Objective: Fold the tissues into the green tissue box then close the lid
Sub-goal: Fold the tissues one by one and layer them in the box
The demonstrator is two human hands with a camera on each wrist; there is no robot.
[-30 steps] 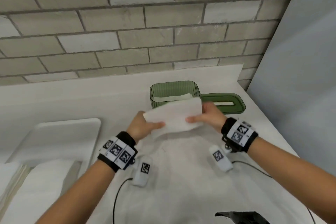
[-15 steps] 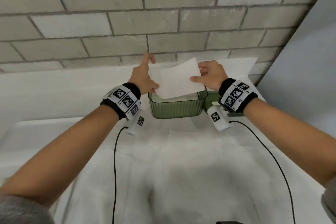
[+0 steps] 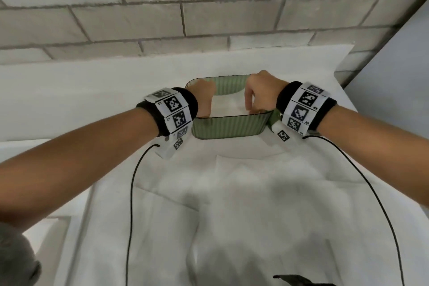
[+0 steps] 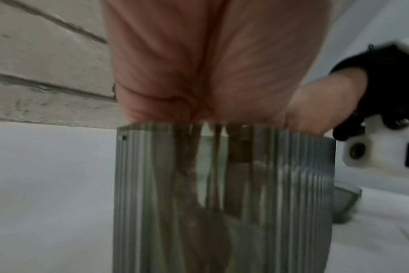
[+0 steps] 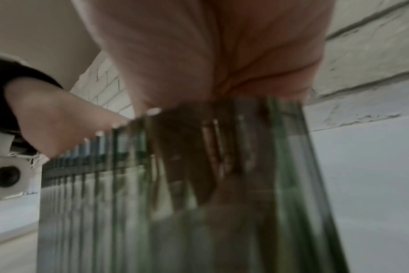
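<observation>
The green ribbed tissue box [image 3: 228, 127] stands open on the white table, near the brick wall. A white folded tissue [image 3: 228, 107] lies inside it. My left hand [image 3: 202, 97] reaches down into the box's left end and my right hand [image 3: 256, 94] into its right end, fingers pointing down onto the tissue. In the left wrist view, the left hand [image 4: 210, 64] shows its fingers running straight down behind the box wall [image 4: 222, 203]. In the blurred right wrist view, the right hand [image 5: 210, 46] dips behind the box wall [image 5: 175, 203]. The green lid [image 4: 346, 203] lies just right of the box.
A brick wall [image 3: 209, 18] rises close behind the box and a grey panel [image 3: 394, 53] closes the right side. A large white sheet [image 3: 232, 204] covers the table in front. A white tray [image 3: 46, 227] lies at the lower left. Black cables trail from both wrists.
Both hands carried the folded tissue from in front of the box to above it, then lowered it inside. The head has moved closer to the box.
</observation>
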